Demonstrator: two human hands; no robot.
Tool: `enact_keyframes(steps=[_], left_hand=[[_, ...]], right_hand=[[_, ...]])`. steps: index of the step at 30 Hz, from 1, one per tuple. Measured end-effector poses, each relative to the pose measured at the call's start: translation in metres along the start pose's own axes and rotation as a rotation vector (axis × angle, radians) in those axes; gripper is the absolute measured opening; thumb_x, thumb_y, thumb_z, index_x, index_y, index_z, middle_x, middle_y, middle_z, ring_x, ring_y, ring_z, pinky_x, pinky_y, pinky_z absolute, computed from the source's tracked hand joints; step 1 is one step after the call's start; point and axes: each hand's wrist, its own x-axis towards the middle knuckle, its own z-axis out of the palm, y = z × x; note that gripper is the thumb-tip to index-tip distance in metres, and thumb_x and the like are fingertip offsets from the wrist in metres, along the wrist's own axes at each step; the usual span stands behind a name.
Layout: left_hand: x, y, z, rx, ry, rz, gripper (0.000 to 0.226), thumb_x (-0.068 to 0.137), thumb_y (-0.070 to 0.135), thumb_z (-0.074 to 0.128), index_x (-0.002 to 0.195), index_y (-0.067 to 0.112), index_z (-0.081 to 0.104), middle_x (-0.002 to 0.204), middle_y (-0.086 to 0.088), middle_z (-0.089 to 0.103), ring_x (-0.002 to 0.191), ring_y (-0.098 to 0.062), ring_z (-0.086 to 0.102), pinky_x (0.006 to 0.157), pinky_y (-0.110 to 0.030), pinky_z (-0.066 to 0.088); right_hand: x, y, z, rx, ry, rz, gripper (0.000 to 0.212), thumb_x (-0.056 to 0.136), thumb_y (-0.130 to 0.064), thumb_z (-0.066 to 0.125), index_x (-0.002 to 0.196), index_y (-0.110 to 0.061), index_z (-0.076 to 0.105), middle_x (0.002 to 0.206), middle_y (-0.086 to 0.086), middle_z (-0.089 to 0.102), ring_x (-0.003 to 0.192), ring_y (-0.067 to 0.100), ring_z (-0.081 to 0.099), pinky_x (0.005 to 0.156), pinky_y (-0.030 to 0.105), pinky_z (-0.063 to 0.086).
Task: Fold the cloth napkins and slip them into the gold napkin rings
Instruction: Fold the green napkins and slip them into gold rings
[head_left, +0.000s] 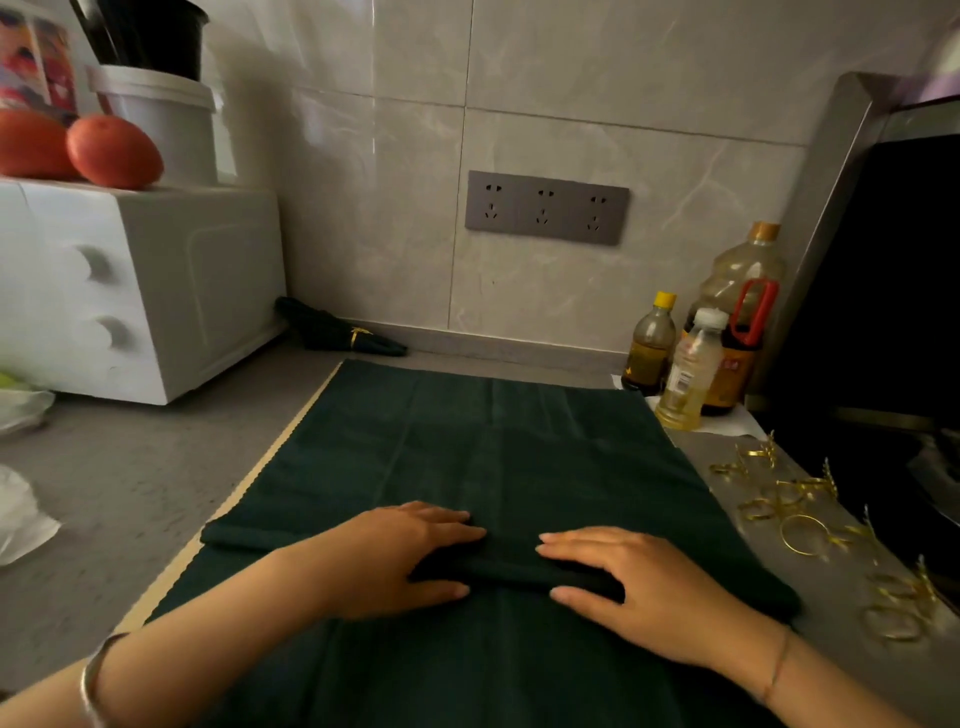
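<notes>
Both my hands flat on the dark green napkin (498, 467), dead centre in front of me. L hand (410, 556) sits at 7 o'clk of centre, R hand (639, 587) at 5, fingertips nearly meeting w/ a small gap btwn. Neither clamps anything: fingers straight on top of the folded band (519, 569) that runs 9-to-3 across the cloth, thumbs along its near edge, pressing it down. Rest of the napkin lies spread toward 12, a cream scalloped edge (249, 483) showing along its left side. Loose gold napkin rings (800, 514) scattered on the counter (130, 493) at 3 o'clk, just beside the cloth, apart from my hands. One finished napkin (332, 332) w/ a gold ring round it at 11, by the white appliance (145, 291). Bottles (691, 364) at 1–2, socket panel (545, 208) at 12 on the wall.
</notes>
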Motion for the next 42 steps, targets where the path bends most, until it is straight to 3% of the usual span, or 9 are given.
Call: enact_keyframes(steps=[7, 13, 16, 18, 21, 25, 30, 36, 42], left_hand=[[0.006, 0.014, 0.013, 0.364, -0.016, -0.033, 0.05, 0.104, 0.036, 0.024, 0.152, 0.029, 0.011, 0.16, 0.005, 0.014, 0.144, -0.019, 0.022, 0.115, -0.033, 0.025], [-0.011, 0.033, 0.013, 0.427, 0.001, -0.062, 0.051, 0.106, 0.031, 0.021, 0.153, 0.021, 0.006, 0.159, 0.002, 0.015, 0.144, -0.021, 0.022, 0.113, -0.035, 0.03], [-0.023, 0.041, 0.016, 0.329, -0.018, -0.108, 0.054, 0.102, 0.046, 0.024, 0.152, 0.026, 0.018, 0.158, 0.006, 0.02, 0.14, -0.019, 0.029, 0.109, -0.036, 0.036], [-0.025, 0.046, 0.014, 0.139, 0.047, -0.166, 0.056, 0.097, 0.057, 0.027, 0.145, 0.03, 0.034, 0.151, 0.009, 0.035, 0.134, -0.017, 0.037, 0.105, -0.034, 0.038], [-0.005, 0.045, 0.006, -0.059, 0.215, -0.28, 0.045, 0.101, 0.045, 0.027, 0.134, 0.024, 0.049, 0.134, -0.001, 0.051, 0.124, -0.022, 0.047, 0.1, -0.035, 0.04], [0.026, 0.042, 0.016, 0.014, 0.169, -0.433, 0.047, 0.104, 0.032, 0.023, 0.149, 0.019, 0.027, 0.155, -0.005, 0.028, 0.141, -0.027, 0.027, 0.114, -0.041, 0.025], [0.032, 0.038, 0.042, -0.029, 0.149, -0.49, 0.052, 0.104, 0.035, 0.014, 0.153, 0.022, 0.006, 0.161, 0.001, 0.002, 0.148, -0.023, -0.001, 0.119, -0.047, 0.001], [0.027, 0.02, 0.043, -0.03, 0.141, -0.5, 0.055, 0.102, 0.047, 0.015, 0.153, 0.03, 0.002, 0.161, 0.005, -0.003, 0.148, -0.021, -0.006, 0.116, -0.049, -0.006], [0.01, -0.023, 0.036, -0.022, 0.155, -0.652, 0.06, 0.099, 0.055, 0.015, 0.153, 0.03, 0.003, 0.161, 0.005, -0.002, 0.148, -0.022, -0.003, 0.117, -0.05, -0.003]], right_hand=[[-0.003, -0.011, 0.022, -0.031, 0.083, 0.023, 0.04, 0.1, -0.039, 0.038, 0.139, -0.039, 0.039, 0.144, -0.028, 0.033, 0.133, -0.012, 0.023, 0.101, 0.0, 0.009], [-0.023, -0.019, 0.018, -0.061, 0.101, 0.022, 0.039, 0.102, -0.035, 0.034, 0.141, -0.035, 0.038, 0.145, -0.026, 0.033, 0.134, -0.009, 0.026, 0.102, 0.0, 0.01], [-0.033, -0.028, 0.018, -0.063, 0.052, 0.02, 0.04, 0.1, -0.042, 0.033, 0.138, -0.036, 0.043, 0.143, -0.026, 0.037, 0.132, -0.008, 0.029, 0.105, 0.007, 0.018], [-0.031, -0.035, 0.015, 0.093, 0.087, 0.096, 0.04, 0.099, -0.045, 0.031, 0.129, -0.033, 0.056, 0.135, -0.021, 0.05, 0.126, -0.006, 0.04, 0.102, 0.011, 0.028], [-0.003, -0.043, 0.011, 0.255, 0.259, 0.204, 0.037, 0.102, -0.033, 0.032, 0.126, -0.023, 0.059, 0.133, -0.007, 0.055, 0.123, 0.006, 0.048, 0.101, 0.019, 0.034], [0.047, -0.062, 0.025, 0.124, 0.194, 0.302, 0.043, 0.102, -0.018, 0.028, 0.144, -0.012, 0.036, 0.153, 0.003, 0.029, 0.141, 0.015, 0.025, 0.115, 0.028, 0.019], [0.064, -0.07, 0.053, 0.021, 0.063, 0.381, 0.05, 0.103, -0.028, 0.02, 0.151, -0.017, 0.013, 0.159, -0.001, 0.006, 0.146, 0.016, 0.003, 0.118, 0.04, 0.002], [0.047, -0.041, 0.054, -0.023, 0.034, 0.47, 0.052, 0.101, -0.043, 0.013, 0.151, -0.031, 0.006, 0.159, -0.007, -0.003, 0.146, 0.02, -0.005, 0.117, 0.049, -0.004], [0.007, 0.02, 0.042, -0.021, 0.058, 0.603, 0.053, 0.1, -0.049, 0.013, 0.151, -0.033, 0.006, 0.159, -0.007, -0.002, 0.146, 0.018, -0.002, 0.118, 0.044, -0.002]])
